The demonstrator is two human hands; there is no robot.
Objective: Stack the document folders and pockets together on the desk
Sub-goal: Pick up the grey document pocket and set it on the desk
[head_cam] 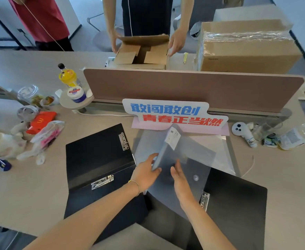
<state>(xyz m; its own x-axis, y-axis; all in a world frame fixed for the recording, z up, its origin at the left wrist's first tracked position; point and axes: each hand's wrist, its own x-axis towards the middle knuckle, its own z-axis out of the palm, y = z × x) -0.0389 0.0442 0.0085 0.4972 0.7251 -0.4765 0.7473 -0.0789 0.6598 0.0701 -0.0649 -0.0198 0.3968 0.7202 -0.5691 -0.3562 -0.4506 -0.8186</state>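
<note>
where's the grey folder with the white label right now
In the head view the grey folder is centre frame, tilted up off the desk in the left hand, with the right hand beside it, between the two open black clip folders.

Two open clip folders on the desk (pixel 18 192), one (pixel 97 170) at nine o'clock of the hands and the other (pixel 238 204) at four o'clock, with the translucent pockets (pixel 184 156) between them, overlapping the second. At twelve o'clock behind the pockets a slogan sign (pixel 173 112), behind that a partition screen (pixel 189 87), beyond it an open carton (pixel 142 53) and, at one o'clock, a sealed box (pixel 247 49). At ten o'clock a bottle (pixel 67 76), cups and bags; at two o'clock a small plush toy (pixel 243 134) beside wrappers.
</note>
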